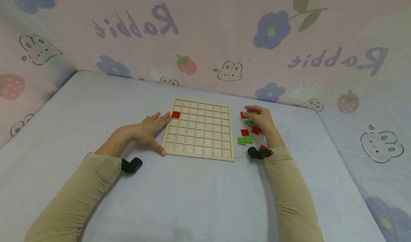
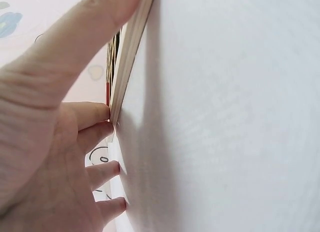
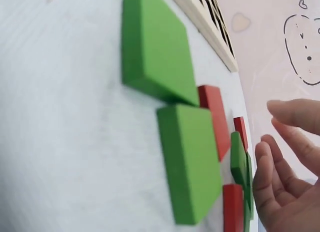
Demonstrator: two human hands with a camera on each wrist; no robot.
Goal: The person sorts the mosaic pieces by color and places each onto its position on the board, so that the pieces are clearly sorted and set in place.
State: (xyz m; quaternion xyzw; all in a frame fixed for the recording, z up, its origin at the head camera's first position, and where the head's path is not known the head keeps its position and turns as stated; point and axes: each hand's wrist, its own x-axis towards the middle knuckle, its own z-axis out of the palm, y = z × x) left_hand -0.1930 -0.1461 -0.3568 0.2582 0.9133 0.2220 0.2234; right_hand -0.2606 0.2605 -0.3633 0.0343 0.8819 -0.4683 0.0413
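Observation:
A pale wooden grid board lies flat on the white table, with one red square tile in a cell by its left edge. My left hand spreads its fingers along that edge, fingertips touching near the tile and thumb by the near corner. To the right of the board, my right hand hovers over loose tiles, its fingers loosely bent. Close to its fingertips lie a red tile and a green tile. The right wrist view shows nothing held between the visible fingers.
Nearer me are two touching green tiles and a red tile beside them. Another red tile is partly covered by the right wrist's black camera. A printed rabbit cloth hangs behind the table.

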